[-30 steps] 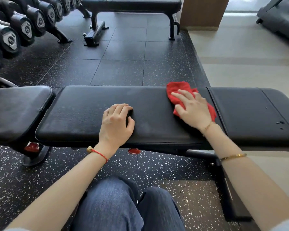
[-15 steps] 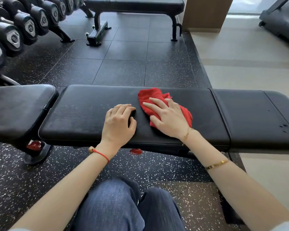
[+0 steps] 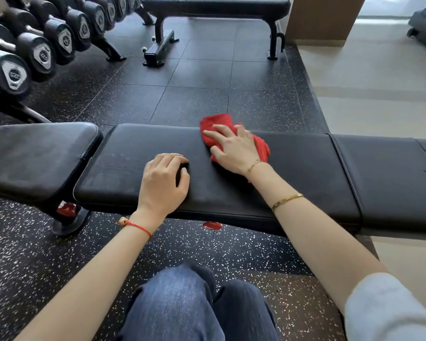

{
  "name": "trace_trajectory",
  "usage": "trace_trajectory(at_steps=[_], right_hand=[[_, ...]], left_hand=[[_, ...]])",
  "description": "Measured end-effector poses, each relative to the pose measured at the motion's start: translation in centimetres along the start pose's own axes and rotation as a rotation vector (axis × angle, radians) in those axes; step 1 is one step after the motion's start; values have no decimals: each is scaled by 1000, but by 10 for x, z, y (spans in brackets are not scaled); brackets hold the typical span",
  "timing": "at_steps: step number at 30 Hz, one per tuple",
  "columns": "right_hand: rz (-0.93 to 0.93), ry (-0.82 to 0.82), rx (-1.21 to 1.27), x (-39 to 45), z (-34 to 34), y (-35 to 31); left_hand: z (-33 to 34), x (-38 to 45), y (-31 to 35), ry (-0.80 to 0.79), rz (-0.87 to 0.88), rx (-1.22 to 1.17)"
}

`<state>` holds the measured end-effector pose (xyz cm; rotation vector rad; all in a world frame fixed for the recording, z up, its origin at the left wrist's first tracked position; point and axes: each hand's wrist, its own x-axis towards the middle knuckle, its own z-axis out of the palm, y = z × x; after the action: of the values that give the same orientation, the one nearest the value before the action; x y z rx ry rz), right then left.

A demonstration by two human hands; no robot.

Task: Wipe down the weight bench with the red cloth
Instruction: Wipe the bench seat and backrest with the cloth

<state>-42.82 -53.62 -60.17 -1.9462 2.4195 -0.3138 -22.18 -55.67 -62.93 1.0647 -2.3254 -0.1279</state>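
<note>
- One weight bench (image 3: pixel 138 153) across the middle of the frame, black padded, three pad sections visible: left pad, long centre pad, right pad.
- One red cloth (image 3: pixel 261 147), bunched, on the centre pad near its far edge, centre-right of frame.
- Second bench (image 3: pixel 217 3) at top centre, on dark speckled floor tiles.
- Dumbbells (image 3: pixel 15 75) racked at upper left; about seven end caps visible, the farthest too cropped to count.
- Two red knobs under the near bench: one lower left (image 3: pixel 65 209), one centre (image 3: pixel 212 225).
- Right hand (image 3: pixel 234 150): fingers spread and nearly straight, pressing flat on the cloth.
- Left hand (image 3: pixel 164 183): fingers bent under, resting on the centre pad, holding nothing.
- Red string bracelet (image 3: pixel 139 227) on left wrist; two gold bracelets on right forearm.
</note>
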Motion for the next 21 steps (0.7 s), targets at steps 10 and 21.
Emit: trace_trajectory(at_steps=[10,21], right_hand=[[-17,81,7,-39,-5,59],[-184,31,37,-59,5,-19]], left_hand=[[3,-3,-3,-4,2,-30],[-2,-5,9,-21,-25,3]])
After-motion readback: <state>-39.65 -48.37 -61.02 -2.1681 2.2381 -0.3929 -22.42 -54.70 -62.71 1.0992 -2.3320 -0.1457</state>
